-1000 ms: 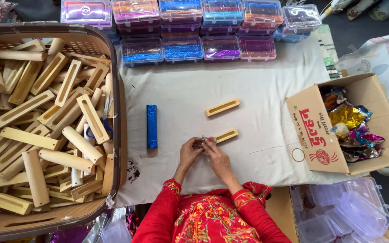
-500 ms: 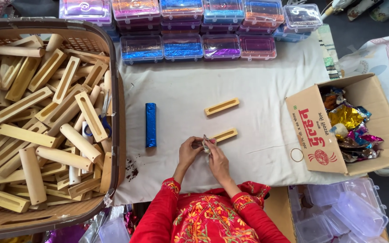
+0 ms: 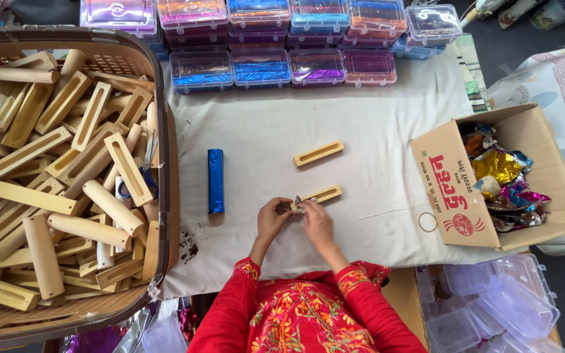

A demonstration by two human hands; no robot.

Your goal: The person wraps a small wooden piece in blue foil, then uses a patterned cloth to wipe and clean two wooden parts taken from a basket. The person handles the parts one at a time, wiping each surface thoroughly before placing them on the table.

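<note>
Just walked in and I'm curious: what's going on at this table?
A person in a red sleeve has both hands together over a white cloth: the left hand and right hand pinch a small shiny scrap at the end of a slotted wooden block. Another block and a blue foil-wrapped stick lie nearby. A basket of blocks sits at the left, and a box of foil at the right.

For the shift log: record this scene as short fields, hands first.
left hand: pinching a small object together with the other hand; what it is cannot be told
right hand: on the same object, at the end of a slotted wooden block
second block: lies apart, farther up the white cloth
blue foil roll: left of the hands
basket: full of wooden blocks
cardboard box: holds coloured foil
</note>
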